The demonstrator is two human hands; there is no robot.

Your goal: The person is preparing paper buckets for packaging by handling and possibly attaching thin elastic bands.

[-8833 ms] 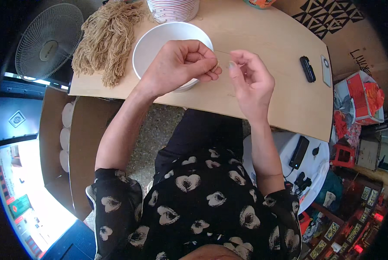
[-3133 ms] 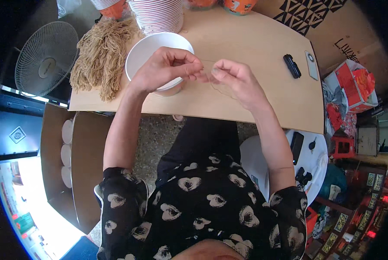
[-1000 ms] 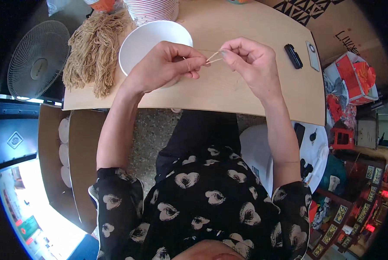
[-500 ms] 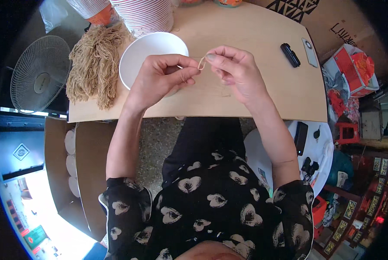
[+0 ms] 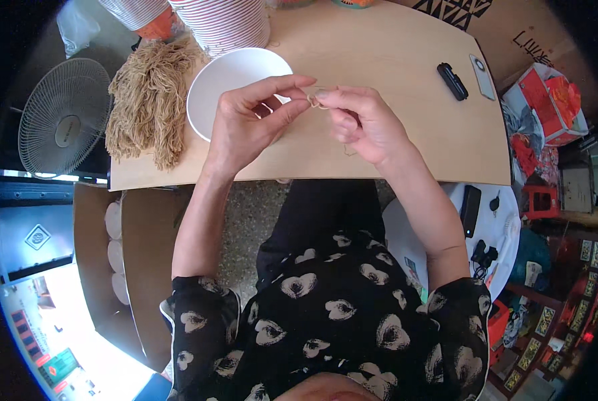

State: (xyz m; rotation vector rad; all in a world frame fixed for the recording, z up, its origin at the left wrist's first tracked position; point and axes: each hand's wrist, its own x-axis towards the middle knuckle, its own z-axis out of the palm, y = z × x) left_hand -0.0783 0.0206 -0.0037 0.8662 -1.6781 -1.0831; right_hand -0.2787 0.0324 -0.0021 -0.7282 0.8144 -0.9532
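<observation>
A short, thin tan string (image 5: 315, 103), bent into a small loop, is stretched between my two hands above the table. My left hand (image 5: 249, 123) holds one side of it at the thumb tip, with the index finger lifted away from the thumb. My right hand (image 5: 369, 120) pinches the other side between thumb and index finger, its other fingers curled in. Behind my left hand stands a white bowl (image 5: 228, 65), partly hidden by that hand. Left of the bowl lies a thick bundle of tan strings (image 5: 148, 100) draping toward the table's near edge.
Tall stacks of paper bowls (image 5: 228, 27) stand at the table's (image 5: 406, 73) back left. A black, capped object (image 5: 452, 81) and a pale, flat device (image 5: 481, 77) lie on the right. A fan (image 5: 65, 127) and an open carton (image 5: 148, 267) are to the left, a round white stool (image 5: 406, 234) below right.
My left index finger has lifted off the thumb. My right hand has lowered slightly and turned inward, and the string loop is now more bunched between the fingertips.
</observation>
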